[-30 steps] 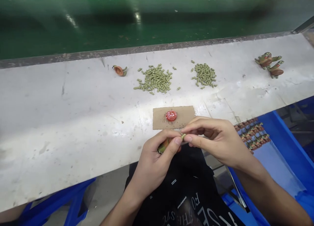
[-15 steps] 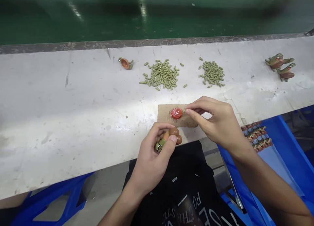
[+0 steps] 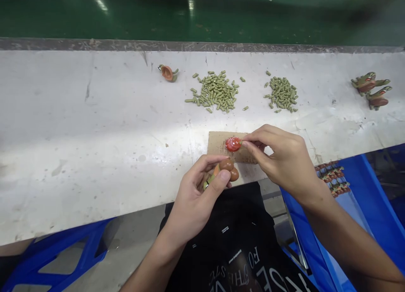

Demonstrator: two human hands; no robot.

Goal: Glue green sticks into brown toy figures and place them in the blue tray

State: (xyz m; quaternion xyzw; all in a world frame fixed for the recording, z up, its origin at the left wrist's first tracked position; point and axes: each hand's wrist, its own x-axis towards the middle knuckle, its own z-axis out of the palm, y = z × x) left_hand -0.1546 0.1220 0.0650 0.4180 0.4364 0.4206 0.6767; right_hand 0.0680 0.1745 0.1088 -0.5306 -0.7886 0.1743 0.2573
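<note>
My left hand (image 3: 198,195) is closed around a small turtle-like figurine (image 3: 226,164) with two rounded brown lobes, an orange band and a green part, partly hidden by the fingers. Between thumb and forefinger, my right hand (image 3: 278,159) pinches a small green peg (image 3: 241,143); its tip meets the right edge of a glossy red blob (image 3: 233,144). That blob sits on a piece of brown cardboard (image 3: 217,136) on the table, just beyond the figurine.
Two piles of green pegs, a larger one (image 3: 218,91) and a smaller one (image 3: 282,93), lie behind the cardboard. A hollow orange-and-green piece (image 3: 167,73) is at left, figurines (image 3: 378,98) at far right. A blue crate (image 3: 363,190) with rows of pieces stands below right.
My right hand's pinched peg has come to the red blob's edge, where a small gap showed before. My left hand has tilted the figurine slightly. The whole view has shifted a little.
</note>
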